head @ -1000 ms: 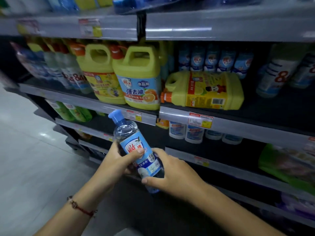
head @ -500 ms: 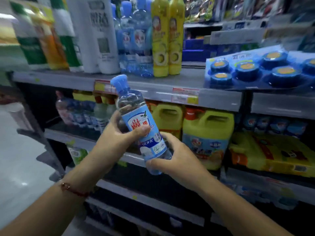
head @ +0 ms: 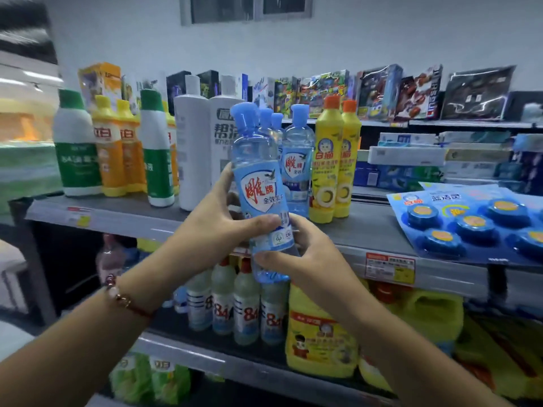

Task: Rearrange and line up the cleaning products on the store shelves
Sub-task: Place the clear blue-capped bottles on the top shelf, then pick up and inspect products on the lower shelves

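I hold a clear blue detergent bottle (head: pixel 258 183) with a blue cap and a red-lettered label, nearly upright, in front of the top shelf (head: pixel 367 230). My left hand (head: pixel 217 221) wraps its middle from the left, thumb across the label's lower edge. My right hand (head: pixel 296 254) grips its lower part from the right. Just behind it on the shelf stand matching blue bottles (head: pixel 296 163), with two yellow bottles with orange caps (head: pixel 335 160) to their right.
Left on the top shelf stand white bottles (head: pixel 194 151), green-and-white bottles (head: pixel 78 151) and orange-yellow ones (head: pixel 114 154). Blue toilet-block packs (head: pixel 470 224) lie at the right. Below are 84 disinfectant bottles (head: pixel 244 309) and yellow jugs (head: pixel 320 333). Boxes (head: pixel 379 92) line the back.
Both hands have lifted the blue bottle from the lower shelves up to the top shelf, and my view has risen with it. The grip on the bottle is unchanged.
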`<state>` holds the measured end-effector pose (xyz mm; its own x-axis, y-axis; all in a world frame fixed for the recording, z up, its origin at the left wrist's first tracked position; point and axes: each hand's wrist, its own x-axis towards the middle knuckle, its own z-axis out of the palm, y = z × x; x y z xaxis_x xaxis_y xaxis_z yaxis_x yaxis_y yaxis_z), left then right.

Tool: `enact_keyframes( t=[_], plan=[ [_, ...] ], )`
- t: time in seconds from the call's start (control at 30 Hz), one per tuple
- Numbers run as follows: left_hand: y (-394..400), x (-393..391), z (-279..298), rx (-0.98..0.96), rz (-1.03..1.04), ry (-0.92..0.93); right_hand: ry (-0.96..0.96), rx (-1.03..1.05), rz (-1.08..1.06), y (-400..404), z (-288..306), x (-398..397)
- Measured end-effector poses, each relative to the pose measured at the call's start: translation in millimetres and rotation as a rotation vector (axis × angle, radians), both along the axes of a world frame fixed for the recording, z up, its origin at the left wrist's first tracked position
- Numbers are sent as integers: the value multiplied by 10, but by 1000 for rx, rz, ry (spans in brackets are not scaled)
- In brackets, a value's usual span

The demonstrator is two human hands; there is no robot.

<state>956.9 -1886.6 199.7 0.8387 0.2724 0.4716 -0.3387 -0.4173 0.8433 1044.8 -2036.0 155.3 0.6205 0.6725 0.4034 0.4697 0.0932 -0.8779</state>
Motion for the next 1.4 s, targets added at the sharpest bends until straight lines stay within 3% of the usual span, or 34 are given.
enact_keyframes(
  t=[0.23, 0.53, 0.73, 1.13, 1.23, 1.4],
  plan=[
    [415, 370, 387, 120, 41, -149, -167, -49, -139, 508, 415, 279],
    [692, 980, -22, 283, 199, -226, -214, -182, -486, 1051, 277, 662],
    [647, 1167, -127, 508, 394, -101, -355, -418, -660, 1055, 317, 573],
    [662, 1195, -16, 933, 604, 175, -357, -561, -579, 1027, 396, 540],
    [706, 1067, -2, 1048, 668, 116, -463, -560, -557, 942, 509, 503],
    [982, 825, 186, 1111, 734, -127, -832, -483, -553, 900, 1103, 437]
  ],
)
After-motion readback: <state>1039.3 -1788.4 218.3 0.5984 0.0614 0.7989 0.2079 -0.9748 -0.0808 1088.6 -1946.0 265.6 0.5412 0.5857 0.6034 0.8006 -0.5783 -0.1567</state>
